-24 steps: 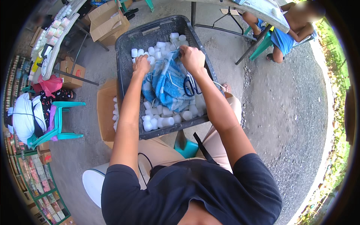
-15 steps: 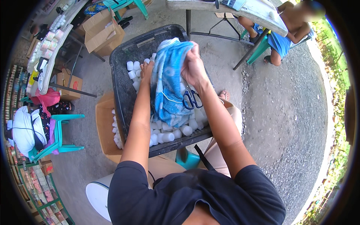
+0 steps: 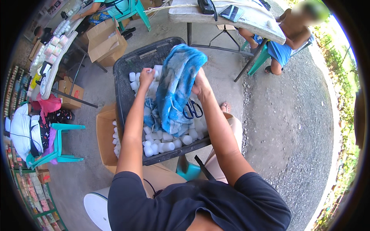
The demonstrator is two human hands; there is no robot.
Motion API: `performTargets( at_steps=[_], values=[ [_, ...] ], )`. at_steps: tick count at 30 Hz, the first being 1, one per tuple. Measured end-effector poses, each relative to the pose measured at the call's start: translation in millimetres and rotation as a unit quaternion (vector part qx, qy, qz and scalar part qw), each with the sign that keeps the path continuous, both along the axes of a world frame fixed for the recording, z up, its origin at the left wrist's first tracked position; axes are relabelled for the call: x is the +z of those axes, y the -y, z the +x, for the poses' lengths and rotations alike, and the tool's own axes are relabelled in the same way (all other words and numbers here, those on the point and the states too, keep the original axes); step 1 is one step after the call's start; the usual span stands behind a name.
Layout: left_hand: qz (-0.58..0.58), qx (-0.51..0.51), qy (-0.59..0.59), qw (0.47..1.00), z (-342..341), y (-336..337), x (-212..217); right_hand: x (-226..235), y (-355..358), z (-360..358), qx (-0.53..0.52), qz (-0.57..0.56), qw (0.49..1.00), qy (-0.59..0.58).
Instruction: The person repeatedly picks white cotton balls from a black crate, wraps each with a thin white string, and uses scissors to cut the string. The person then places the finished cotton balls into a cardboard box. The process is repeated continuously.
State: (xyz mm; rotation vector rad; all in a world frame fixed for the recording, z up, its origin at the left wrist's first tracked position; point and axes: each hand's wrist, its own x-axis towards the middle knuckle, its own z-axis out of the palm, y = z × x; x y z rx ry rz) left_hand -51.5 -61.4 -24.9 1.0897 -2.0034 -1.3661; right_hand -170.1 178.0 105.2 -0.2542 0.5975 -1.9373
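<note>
One blue-and-grey patterned fabric cloth (image 3: 177, 90) lies between two hands: the right hand (image 3: 200, 82) grasps its right side; the left hand (image 3: 146, 77) curls, contents unclear.

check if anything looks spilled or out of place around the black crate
The dark-handled scissors look out of place, sitting with loose white pieces in the crate, close to the blue cloth. No spill shows.

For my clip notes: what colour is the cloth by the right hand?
The cloth is blue with whitish-grey patches, best seen in the head view.
</note>
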Motion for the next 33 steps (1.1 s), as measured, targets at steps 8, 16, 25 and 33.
performTargets(
  at_steps=[8,16,25,33],
  values=[
    [0.45,-0.068,-0.235,0.859,34,-123,124,-26,13,48,-0.2,0.05,0.742,-0.638],
    [0.179,-0.079,-0.28,0.94,57,-178,125,-2,-5,52,-0.005,-0.092,0.946,-0.311],
    [0.319,-0.169,-0.411,0.837,69,-186,116,-10,-13,48,0.155,-0.068,0.985,0.046],
    [0.228,0.052,-0.264,0.936,73,-186,117,8,-9,72,-0.093,-0.058,0.868,-0.484]
  ],
)
